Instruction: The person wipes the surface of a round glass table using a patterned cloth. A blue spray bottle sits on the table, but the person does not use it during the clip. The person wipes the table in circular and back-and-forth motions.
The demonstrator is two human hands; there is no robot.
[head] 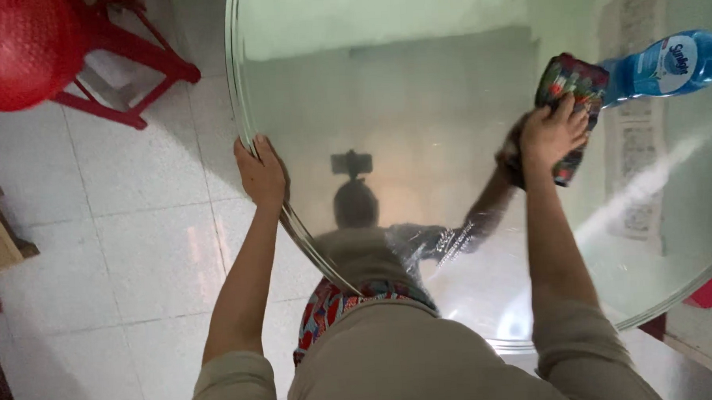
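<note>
While two hands (262, 173) work, one cloth (571, 110) wipes.

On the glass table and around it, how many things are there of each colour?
Blue: 1, the bottle lying on the glass table.
Multicoloured: 1, the cloth under the right hand.
Red: 1, the chair on the floor.
Total: 3.
The left hand grips the table's rim.
</note>
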